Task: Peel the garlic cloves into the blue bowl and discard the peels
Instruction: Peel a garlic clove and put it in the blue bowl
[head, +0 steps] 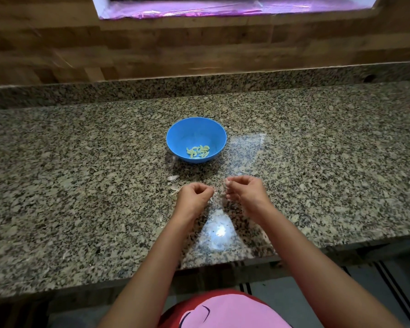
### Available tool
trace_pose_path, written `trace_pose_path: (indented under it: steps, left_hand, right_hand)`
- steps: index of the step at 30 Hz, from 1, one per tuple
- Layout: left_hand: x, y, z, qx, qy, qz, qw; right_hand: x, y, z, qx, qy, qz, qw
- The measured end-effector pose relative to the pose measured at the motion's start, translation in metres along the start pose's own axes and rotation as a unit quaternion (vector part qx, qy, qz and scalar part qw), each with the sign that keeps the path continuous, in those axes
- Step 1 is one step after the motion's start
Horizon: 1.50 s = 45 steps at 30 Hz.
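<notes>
On a speckled granite counter (81,162), an unpeeled garlic clove (172,178) lies beside loose peels (175,192), just left of a person's left hand (194,194). Peeled cloves (198,151) sit in the blue bowl (194,131) beyond. The left hand and right hand (244,189) hover close together, fingers curled; blur hides what, if anything, either grips.

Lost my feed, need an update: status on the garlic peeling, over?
Left grip and right grip curled above counter, contents blurred. Blue bowl holds peeled cloves. One clove, looks unpeeled, beside left grip. Nothing blocking.
</notes>
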<state>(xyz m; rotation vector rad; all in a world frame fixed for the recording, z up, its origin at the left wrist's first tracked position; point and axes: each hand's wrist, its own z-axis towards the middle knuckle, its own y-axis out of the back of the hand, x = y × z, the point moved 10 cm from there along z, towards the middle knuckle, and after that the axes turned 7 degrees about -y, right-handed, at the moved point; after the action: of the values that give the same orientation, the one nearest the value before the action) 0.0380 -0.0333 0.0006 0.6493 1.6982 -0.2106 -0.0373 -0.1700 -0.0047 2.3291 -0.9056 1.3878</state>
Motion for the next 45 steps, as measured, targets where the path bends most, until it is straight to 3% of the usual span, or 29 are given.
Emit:
trace_pose_path:
  steps: [5, 10, 16, 17, 19, 21, 23, 29, 35, 40, 45]
  left_hand:
    - [-0.003, 0.004, 0.008, -0.019, -0.021, 0.105, 0.994]
    - [-0.008, 0.0, 0.011, -0.004, -0.066, 0.243, 0.968]
    - [0.008, 0.005, 0.003, -0.019, -0.085, 0.227, 0.97]
    - [0.011, 0.008, 0.0, -0.025, -0.076, 0.207, 0.975]
    - [0.014, 0.014, -0.003, -0.042, -0.055, 0.171, 0.983]
    - [0.012, 0.02, -0.003, -0.053, -0.045, 0.173, 0.982]
    - [0.007, 0.024, -0.003, -0.058, -0.049, 0.199, 0.977]
    - [0.011, 0.039, -0.008, -0.096, -0.036, 0.181, 0.978]
    - [0.01, 0.04, -0.016, -0.086, -0.051, 0.164, 0.981]
    - [0.01, 0.038, -0.016, -0.082, -0.045, 0.16, 0.983]
    - [0.012, 0.044, -0.016, -0.089, -0.035, 0.154, 0.983]
  right_hand:
    - [0.032, 0.004, 0.031, -0.079, 0.079, -0.249, 0.962]
    - [0.047, -0.006, 0.037, -0.106, 0.121, -0.328, 0.931]
    - [0.011, -0.01, -0.009, -0.057, 0.169, -0.404, 0.897]
    - [-0.002, -0.017, -0.017, -0.028, 0.161, -0.452, 0.877]
    - [-0.029, -0.033, -0.028, 0.012, 0.158, -0.573, 0.804]
    - [-0.045, -0.044, -0.027, 0.016, 0.173, -0.646, 0.743]
    - [-0.047, -0.052, -0.016, 0.009, 0.184, -0.664, 0.724]
    - [-0.032, -0.085, -0.005, 0.053, 0.236, -0.652, 0.719]
    - [-0.022, -0.062, -0.041, 0.026, 0.306, -0.557, 0.772]
    - [-0.01, -0.063, -0.034, 0.014, 0.288, -0.573, 0.767]
    - [0.009, -0.084, -0.017, 0.044, 0.268, -0.513, 0.814]
